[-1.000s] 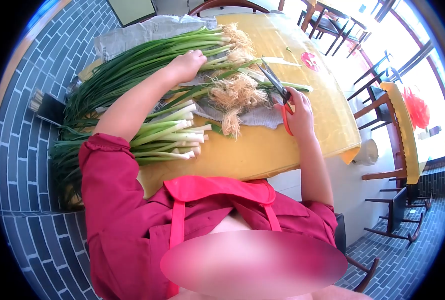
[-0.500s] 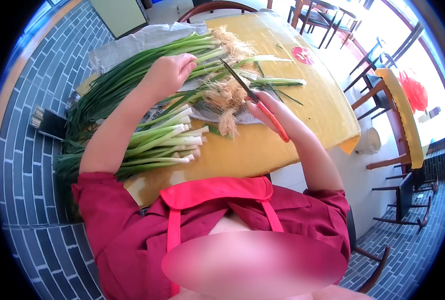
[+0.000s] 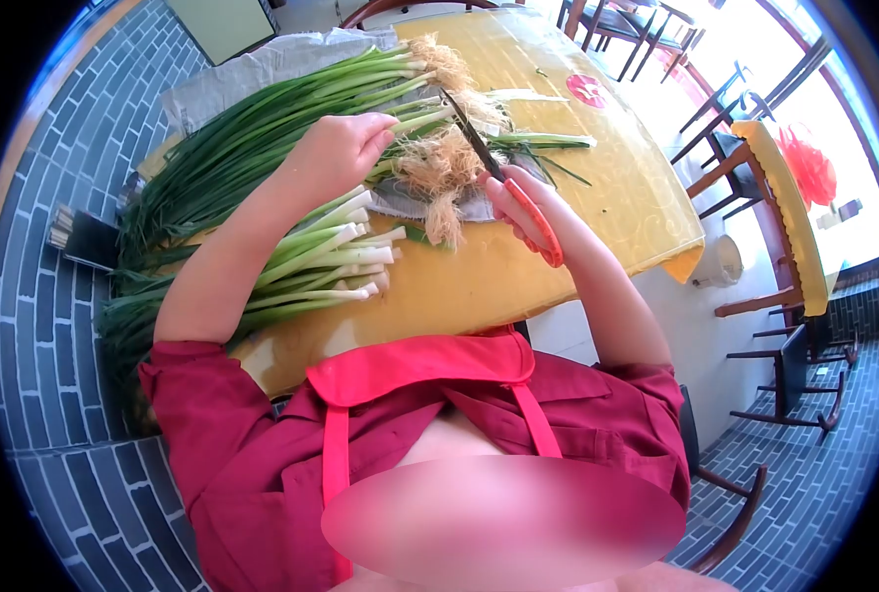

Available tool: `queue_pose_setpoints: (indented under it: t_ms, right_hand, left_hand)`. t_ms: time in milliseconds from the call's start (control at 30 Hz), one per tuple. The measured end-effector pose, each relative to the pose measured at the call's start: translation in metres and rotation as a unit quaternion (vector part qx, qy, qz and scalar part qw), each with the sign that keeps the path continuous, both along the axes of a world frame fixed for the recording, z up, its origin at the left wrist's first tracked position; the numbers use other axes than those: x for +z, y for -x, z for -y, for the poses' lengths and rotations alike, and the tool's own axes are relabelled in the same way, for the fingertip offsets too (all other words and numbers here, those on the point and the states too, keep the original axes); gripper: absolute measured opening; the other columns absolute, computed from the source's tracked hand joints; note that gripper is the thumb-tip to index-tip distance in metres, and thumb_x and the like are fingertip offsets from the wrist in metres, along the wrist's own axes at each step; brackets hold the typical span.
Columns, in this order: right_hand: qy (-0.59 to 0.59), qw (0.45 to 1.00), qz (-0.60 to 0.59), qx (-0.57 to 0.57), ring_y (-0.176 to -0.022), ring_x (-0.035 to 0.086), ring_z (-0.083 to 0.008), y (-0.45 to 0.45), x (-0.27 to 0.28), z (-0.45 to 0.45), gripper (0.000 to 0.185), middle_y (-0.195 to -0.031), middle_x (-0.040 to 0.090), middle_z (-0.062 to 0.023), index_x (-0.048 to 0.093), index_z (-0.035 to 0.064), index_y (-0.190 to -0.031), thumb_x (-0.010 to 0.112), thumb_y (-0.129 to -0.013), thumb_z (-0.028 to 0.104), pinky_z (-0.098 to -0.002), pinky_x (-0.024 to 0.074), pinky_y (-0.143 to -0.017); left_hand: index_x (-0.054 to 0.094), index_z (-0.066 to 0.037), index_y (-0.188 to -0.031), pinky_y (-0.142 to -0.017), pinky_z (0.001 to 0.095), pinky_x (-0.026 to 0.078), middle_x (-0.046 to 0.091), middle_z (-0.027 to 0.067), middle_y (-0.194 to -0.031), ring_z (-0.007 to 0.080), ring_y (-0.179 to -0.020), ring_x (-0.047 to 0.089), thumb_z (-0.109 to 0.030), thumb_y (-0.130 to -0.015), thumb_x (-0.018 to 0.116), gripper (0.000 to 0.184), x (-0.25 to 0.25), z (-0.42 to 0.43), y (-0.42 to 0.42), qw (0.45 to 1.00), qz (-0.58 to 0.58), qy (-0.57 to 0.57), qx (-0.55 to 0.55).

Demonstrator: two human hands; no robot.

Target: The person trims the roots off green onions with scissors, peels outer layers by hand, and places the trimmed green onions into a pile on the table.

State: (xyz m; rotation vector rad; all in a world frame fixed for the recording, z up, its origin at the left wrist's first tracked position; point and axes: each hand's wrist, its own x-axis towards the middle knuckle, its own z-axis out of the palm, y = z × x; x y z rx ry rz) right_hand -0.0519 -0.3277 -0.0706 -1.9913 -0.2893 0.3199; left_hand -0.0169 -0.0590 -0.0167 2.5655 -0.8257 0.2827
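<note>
Gripping orange-red-handled scissors with long, narrow dark metal blades [image 3: 477, 141] in my right hand [image 3: 520, 205]. Fingers curled round the handles; blades look almost together, exact gap unclear.

Left hand [image 3: 348, 148] is a loose fist, thumb against bent fingers, closed on a slim, smooth, pale green-white onion stalk [image 3: 423, 120]. Grip point itself is hidden behind my fingers.

Stalk sits over the yellow, glossy cloth-covered table [image 3: 607, 212], between my hands. Its long axis runs mostly left-right, pale end pointing right and slightly away from me. Scissors lie diagonal: tips away and left, handles toward me and right. Blades cross in front of the stalk's end in view; can't tell if they touch.

Far side: heap of long, ribbon-leaved green onions [image 3: 252, 123] on crinkled grey newsprint [image 3: 306, 49], leaves left, roots right. Near side: bundle of smooth onions with blunt white ends [image 3: 331, 259], ends right and away, dark leaves left. Tangle of dry, wiry straw-coloured roots [image 3: 437, 163] just left of the right hand.
</note>
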Motion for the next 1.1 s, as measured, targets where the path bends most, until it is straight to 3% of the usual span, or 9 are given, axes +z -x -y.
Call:
queue_pose_setpoints:
  t_ms: [133, 233, 333, 633, 767, 833, 967, 1100]
  right_hand:
    - [-0.011, 1.000, 0.003, 0.002, -0.072, 0.056, -0.0153, -0.001, -0.005, 0.000, 0.047, -0.075, 0.057, -0.0056, 0.053, 0.0023, -0.099, 0.051, -0.092, 0.049, -0.0290, 0.0455, -0.068]
    - [0.004, 1.000, -0.013, 0.005, -0.064, 0.054, -0.0137, -0.001, -0.009, 0.000, 0.050, -0.072, 0.055, -0.0042, 0.053, 0.0029, -0.099, 0.048, -0.092, 0.052, -0.0283, 0.0449, -0.060]
    - [-0.003, 0.996, -0.091, -0.009, -0.036, 0.037, -0.0069, 0.006, 0.002, -0.003, 0.038, -0.059, 0.044, 0.0001, 0.052, 0.0043, -0.095, 0.045, -0.095, 0.042, -0.0246, 0.0320, -0.033]
    - [-0.012, 0.984, -0.172, 0.046, -0.034, 0.039, -0.0088, 0.009, 0.001, 0.012, 0.038, -0.051, 0.042, -0.0004, 0.055, -0.0009, -0.102, 0.039, -0.097, 0.034, -0.0236, 0.0310, -0.034]
    - [-0.065, 0.978, -0.192, 0.044, -0.037, 0.039, -0.0082, 0.003, -0.012, 0.021, 0.041, -0.052, 0.043, -0.0004, 0.054, 0.0002, -0.105, 0.038, -0.098, 0.038, -0.0226, 0.0321, -0.037]
    - [-0.135, 0.964, -0.225, 0.049, -0.040, 0.041, -0.0087, 0.002, -0.020, 0.026, 0.044, -0.053, 0.044, -0.0004, 0.054, 0.0008, -0.105, 0.039, -0.099, 0.042, -0.0228, 0.0341, -0.038]
    - [-0.183, 0.937, -0.292, 0.050, -0.044, 0.043, -0.0080, 0.007, -0.021, 0.026, 0.042, -0.056, 0.047, -0.0014, 0.051, 0.0010, -0.109, 0.037, -0.100, 0.039, -0.0225, 0.0366, -0.043]
    - [-0.179, 0.945, -0.260, 0.088, -0.046, 0.043, -0.0081, 0.010, -0.022, 0.027, 0.042, -0.058, 0.049, -0.0022, 0.050, -0.0001, -0.111, 0.036, -0.100, 0.038, -0.0223, 0.0373, -0.044]
  left_hand:
    - [0.061, 0.000, -0.111, -0.076, 0.0352, 0.050, 0.064, 0.0216, -0.098, 0.0348, -0.087, 0.064, -0.018, -0.089, 0.056, 0.029, -0.001, 0.003, 0.002, 1.000, -0.020, 0.013, -0.005]
    - [0.061, 0.000, -0.110, -0.076, 0.0355, 0.050, 0.065, 0.0215, -0.097, 0.0350, -0.087, 0.064, -0.019, -0.089, 0.055, 0.028, -0.002, 0.004, 0.002, 0.999, -0.028, 0.019, -0.014]
    - [0.063, -0.002, -0.105, -0.070, 0.0378, 0.050, 0.065, 0.0204, -0.089, 0.0359, -0.081, 0.063, -0.018, -0.088, 0.056, 0.024, -0.009, 0.004, 0.001, 0.999, -0.011, 0.022, -0.032]
    - [0.065, -0.003, -0.098, -0.065, 0.0389, 0.048, 0.063, 0.0188, -0.080, 0.0355, -0.072, 0.060, -0.017, -0.087, 0.057, 0.019, -0.010, 0.005, -0.004, 0.993, -0.114, -0.025, -0.028]
    - [0.064, -0.003, -0.095, -0.066, 0.0393, 0.048, 0.064, 0.0181, -0.081, 0.0350, -0.074, 0.061, -0.019, -0.087, 0.057, 0.019, -0.009, -0.002, -0.014, 0.987, -0.140, -0.064, -0.044]
    - [0.063, -0.003, -0.097, -0.068, 0.0393, 0.047, 0.064, 0.0180, -0.083, 0.0331, -0.075, 0.061, -0.021, -0.084, 0.060, 0.022, -0.012, -0.018, -0.039, 0.988, -0.116, -0.098, 0.005]
    - [0.062, -0.004, -0.096, -0.072, 0.0397, 0.047, 0.064, 0.0179, -0.088, 0.0325, -0.081, 0.062, -0.021, -0.078, 0.064, 0.025, -0.015, -0.038, -0.087, 0.980, -0.099, -0.153, 0.082]
    - [0.063, -0.004, -0.098, -0.078, 0.0401, 0.048, 0.063, 0.0181, -0.092, 0.0333, -0.088, 0.061, -0.021, -0.070, 0.070, 0.033, -0.064, -0.050, -0.131, 0.983, -0.106, -0.141, 0.049]
